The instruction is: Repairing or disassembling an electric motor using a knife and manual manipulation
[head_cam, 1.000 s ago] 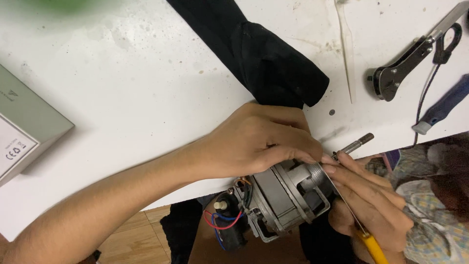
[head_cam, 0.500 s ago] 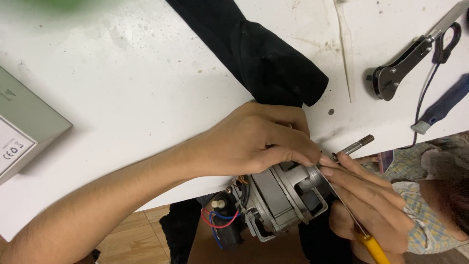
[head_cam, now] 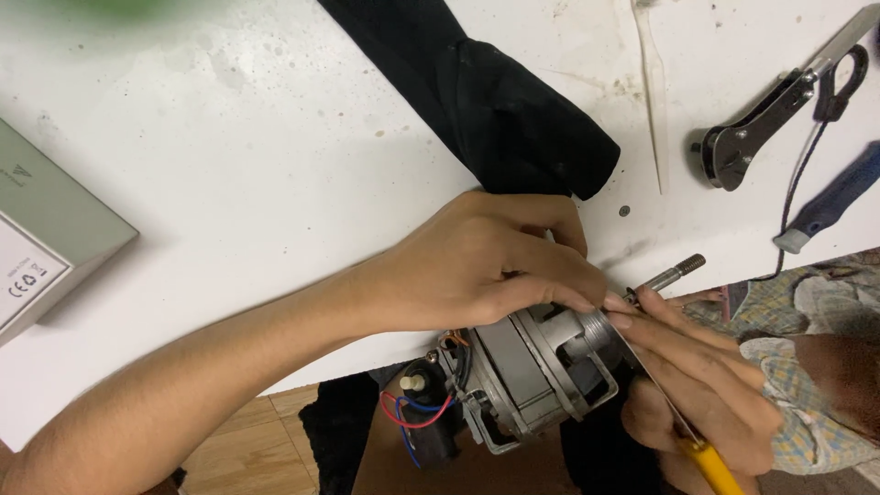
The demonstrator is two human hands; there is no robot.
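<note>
At the far left of the worktop we saw one grey box with a white label, lying flat and well apart from our hands. One black cloth ran down the middle from the top edge, its end just above our left hand.

Our left hand reached over the worktop's edge, its fingers curled together and clamped on the front of one small electric motor, a grey metal body held just below the edge with its threaded shaft pointing up to the right. One black part with red, blue and black wires hung off its left end.

Against the pictures from a second before, little had changed: the motor had shifted a touch under our grip and both hands had stayed where they were, so we judged the work at the shaft end to be in hand and unfinished.

Our right hand came in from below, fingers closed around one screwdriver with a yellow handle, its blade lying along the motor's front by the shaft.

At the far right lay one pair of pliers, one black cord and one blue-handled tool, all untouched.
</note>
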